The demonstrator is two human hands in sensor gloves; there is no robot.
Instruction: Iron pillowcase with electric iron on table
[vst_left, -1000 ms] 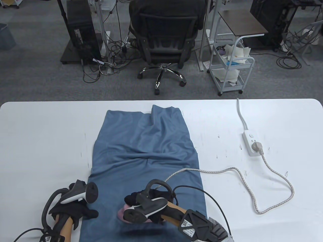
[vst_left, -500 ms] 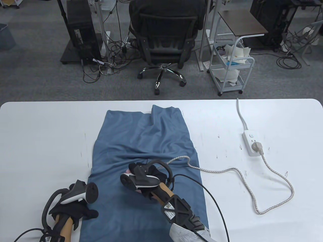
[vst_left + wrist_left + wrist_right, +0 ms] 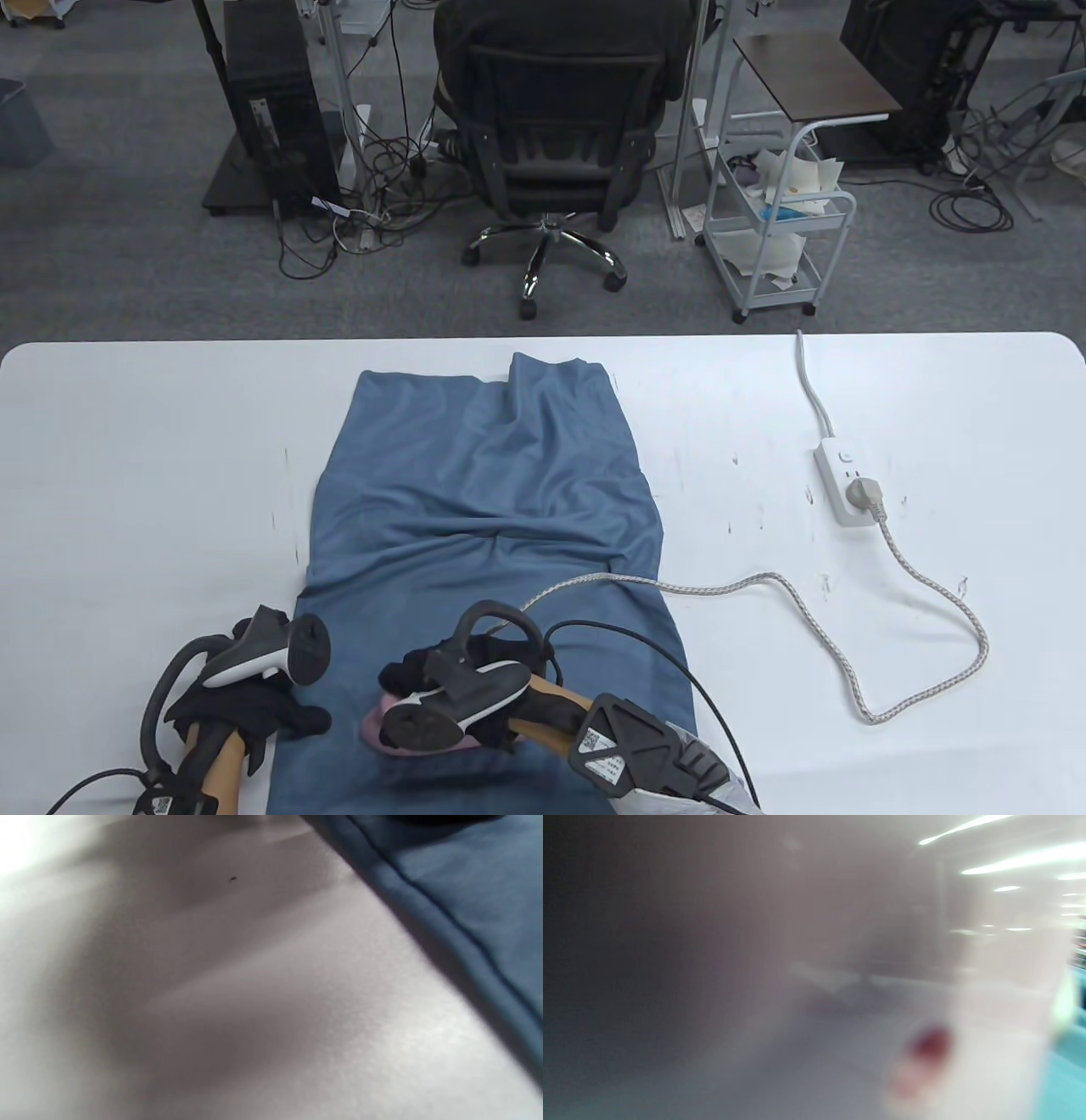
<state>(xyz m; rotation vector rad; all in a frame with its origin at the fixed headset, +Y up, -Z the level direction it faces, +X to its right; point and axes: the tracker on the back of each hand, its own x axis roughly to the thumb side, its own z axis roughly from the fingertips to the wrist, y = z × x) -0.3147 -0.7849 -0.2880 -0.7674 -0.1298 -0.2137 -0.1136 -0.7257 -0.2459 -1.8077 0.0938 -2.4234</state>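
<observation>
Iron pulled back nearward by right hand, pillowcase lengthwise away

My left hand in its black sensor glove is lying low at the near left, fingers stretched flat toward the right, forearm angling in from the bottom edge. My right hand is curling its gloved fingers around a pink handle, forearm slanting in from the lower right.
</observation>
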